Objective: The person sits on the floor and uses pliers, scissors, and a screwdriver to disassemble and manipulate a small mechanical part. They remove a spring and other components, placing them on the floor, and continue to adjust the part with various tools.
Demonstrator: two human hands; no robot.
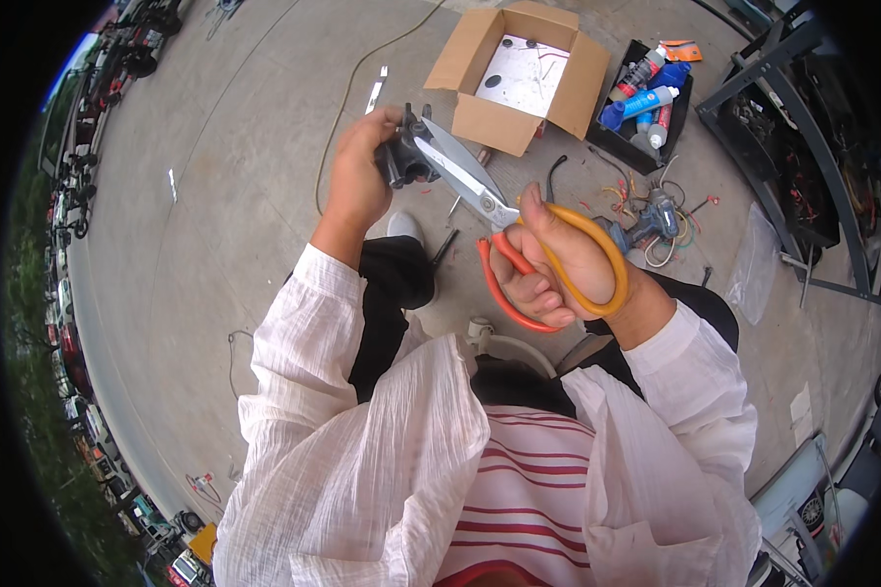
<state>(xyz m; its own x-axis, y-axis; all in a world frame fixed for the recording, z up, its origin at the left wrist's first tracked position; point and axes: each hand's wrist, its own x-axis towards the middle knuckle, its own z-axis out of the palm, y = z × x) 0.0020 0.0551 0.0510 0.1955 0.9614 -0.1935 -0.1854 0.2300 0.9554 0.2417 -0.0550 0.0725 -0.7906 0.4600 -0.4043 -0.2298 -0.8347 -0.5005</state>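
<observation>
My right hand (558, 259) is closed round the handles of large scissors (485, 201), one handle orange-yellow and the other red-orange. The blades stand partly apart and point up and left. My left hand (360, 166) grips a dark, chunky part (406, 157), black or dark grey, that looks mechanical. The blade tips reach this part, overlapping its right side in the view; whether they touch it or have something between them I cannot tell. The fingers behind the part are hidden.
Ahead stands an open cardboard box (472, 119) with a white sheet inside. Beside it, a black tray (607, 137) holds several bottles and tubes. A cordless power tool (651, 220) lies among loose wires to the right. A dark metal rack (832, 157) stands far right; a hose (347, 83) crosses the concrete floor.
</observation>
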